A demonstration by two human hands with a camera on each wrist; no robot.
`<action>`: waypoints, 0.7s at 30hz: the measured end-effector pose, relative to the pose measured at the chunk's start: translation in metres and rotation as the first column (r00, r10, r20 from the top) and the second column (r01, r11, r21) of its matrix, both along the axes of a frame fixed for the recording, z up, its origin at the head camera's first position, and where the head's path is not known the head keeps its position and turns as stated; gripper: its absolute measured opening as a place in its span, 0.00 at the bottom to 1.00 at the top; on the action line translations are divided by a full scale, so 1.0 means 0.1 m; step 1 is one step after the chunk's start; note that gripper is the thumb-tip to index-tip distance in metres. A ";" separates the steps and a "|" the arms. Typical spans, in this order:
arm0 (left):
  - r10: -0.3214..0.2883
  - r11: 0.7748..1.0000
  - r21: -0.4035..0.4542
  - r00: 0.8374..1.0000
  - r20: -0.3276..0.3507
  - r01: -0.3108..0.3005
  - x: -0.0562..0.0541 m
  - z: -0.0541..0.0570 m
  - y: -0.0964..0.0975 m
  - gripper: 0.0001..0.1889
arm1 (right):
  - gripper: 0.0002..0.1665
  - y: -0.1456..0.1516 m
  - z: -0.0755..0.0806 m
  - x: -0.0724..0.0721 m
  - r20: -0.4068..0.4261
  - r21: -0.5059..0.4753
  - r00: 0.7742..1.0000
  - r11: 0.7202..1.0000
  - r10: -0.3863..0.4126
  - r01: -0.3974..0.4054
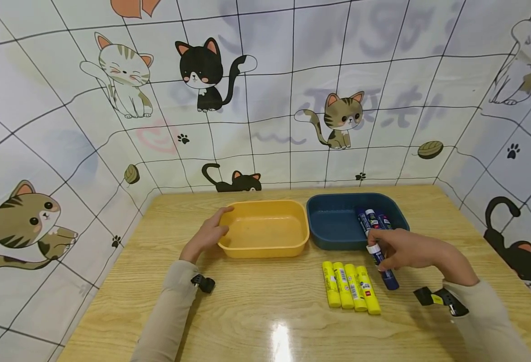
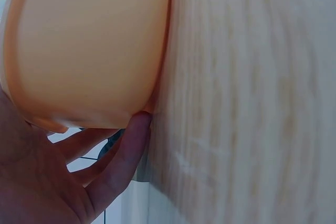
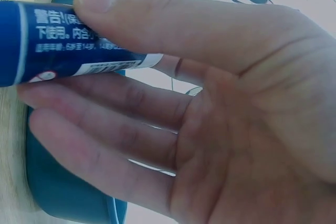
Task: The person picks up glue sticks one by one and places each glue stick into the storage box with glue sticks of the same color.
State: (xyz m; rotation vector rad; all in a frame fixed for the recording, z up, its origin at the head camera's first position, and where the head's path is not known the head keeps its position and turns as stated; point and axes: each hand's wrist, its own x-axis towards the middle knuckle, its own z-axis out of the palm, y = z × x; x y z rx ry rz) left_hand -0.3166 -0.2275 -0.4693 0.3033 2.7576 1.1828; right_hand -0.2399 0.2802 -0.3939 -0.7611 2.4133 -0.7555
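My right hand [image 1: 406,249] holds a blue glue stick [image 1: 385,271] with a white end, tilted over the table just in front of the dark blue bin [image 1: 333,239]. In the right wrist view, the thumb presses on the printed label of the glue stick [image 3: 58,40], with the fingers beneath it. More blue glue sticks [image 1: 372,217] lie inside the right part of that bin. My left hand [image 1: 205,234] grips the left end of the yellow bin [image 1: 263,253], thumb at the rim. The left wrist view has its fingers [image 2: 126,153] against the bin's outer wall.
Several yellow glue sticks [image 1: 350,289] lie side by side in a row on the wooden table [image 1: 238,306], in front of the blue bin. The two bins stand next to each other. Behind them rises a wall covering [image 1: 270,115] printed with cats.
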 end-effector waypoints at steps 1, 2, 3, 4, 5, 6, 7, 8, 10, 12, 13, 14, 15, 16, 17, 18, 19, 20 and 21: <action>0.001 1.000 -0.001 1.000 -0.001 -0.001 0.00 0.00 0.00 0.37 | 0.24 0.00 0.00 0.00 -0.009 -0.001 1.000 1.000 0.001 -0.001; 0.002 1.000 -0.003 1.000 -0.003 -0.002 0.00 0.00 0.00 0.37 | 0.24 0.00 0.00 -0.01 -0.016 -0.003 1.000 1.000 0.000 0.000; 0.003 1.000 -0.003 1.000 -0.002 -0.003 0.00 0.00 0.00 0.37 | 0.24 -0.01 0.00 -0.01 -0.023 -0.004 1.000 1.000 -0.002 0.002; 0.003 1.000 -0.002 1.000 -0.001 -0.003 0.00 0.00 0.00 0.37 | 0.24 -0.02 0.01 -0.01 -0.030 -0.005 1.000 1.000 -0.004 0.004; 0.003 1.000 -0.002 1.000 0.000 -0.003 0.00 0.00 0.00 0.37 | 0.24 -0.02 0.01 -0.01 -0.033 -0.008 0.999 1.000 -0.006 0.006; 0.002 1.000 -0.003 1.000 -0.002 -0.002 -0.01 0.00 -0.01 0.37 | 0.25 -0.03 0.01 -0.01 -0.037 -0.009 0.999 1.000 -0.009 0.008; 0.002 1.000 -0.002 1.000 -0.001 -0.002 -0.01 0.00 -0.01 0.37 | 0.25 -0.03 0.02 -0.01 -0.043 -0.008 0.999 1.000 -0.012 0.012; -0.001 1.000 0.000 1.000 0.001 0.001 -0.01 -0.01 -0.01 0.37 | 0.25 -0.04 0.02 -0.01 -0.049 -0.009 0.999 1.000 -0.014 0.014; -0.004 1.000 0.001 1.000 -0.001 0.004 -0.02 -0.01 -0.01 0.37 | 0.25 -0.05 0.04 -0.02 -0.064 -0.009 0.998 1.000 -0.013 0.012; -0.001 1.000 0.000 1.000 -0.006 0.001 -0.02 -0.01 -0.02 0.37 | 0.25 -0.06 0.05 -0.02 -0.073 -0.008 0.997 1.000 -0.015 0.014; 0.002 1.000 0.002 1.000 -0.006 -0.002 -0.02 0.00 -0.02 0.37 | 0.25 -0.07 0.05 -0.03 -0.077 -0.009 0.997 1.000 -0.016 0.015; 0.004 1.000 0.005 1.000 -0.005 -0.004 -0.02 0.00 -0.02 0.37 | 0.25 -0.07 0.06 -0.03 -0.079 -0.011 0.997 1.000 -0.015 0.015; 0.004 1.000 0.007 1.000 -0.006 -0.004 -0.01 0.00 -0.02 0.37 | 0.25 -0.07 0.06 -0.03 -0.082 -0.010 0.996 1.000 -0.017 0.017; 0.005 1.000 0.009 1.000 -0.003 -0.005 -0.01 0.00 -0.02 0.37 | 0.26 -0.07 0.06 -0.03 -0.083 -0.010 0.996 1.000 -0.022 0.022; 0.006 1.000 0.011 1.000 -0.002 -0.006 0.00 0.00 -0.01 0.37 | 0.26 -0.07 0.05 -0.03 -0.085 -0.010 0.996 1.000 -0.028 0.027; 0.004 1.000 0.014 1.000 -0.001 -0.004 0.00 0.00 -0.01 0.37 | 0.26 -0.07 0.05 -0.03 -0.094 -0.010 0.995 0.999 -0.031 0.030; 0.003 1.000 0.017 1.000 0.001 -0.003 0.00 0.00 -0.01 0.37 | 0.26 -0.07 0.05 -0.03 -0.105 -0.011 0.994 0.999 -0.033 0.032; 0.002 1.000 0.020 1.000 0.004 -0.002 0.00 0.00 -0.01 0.37 | 0.26 -0.06 0.05 -0.03 -0.119 -0.014 0.992 0.999 -0.035 0.033; 0.002 1.000 0.017 1.000 0.001 -0.002 0.00 0.00 -0.01 0.37 | 0.26 -0.05 0.06 -0.03 -0.132 -0.017 0.990 0.999 -0.038 0.036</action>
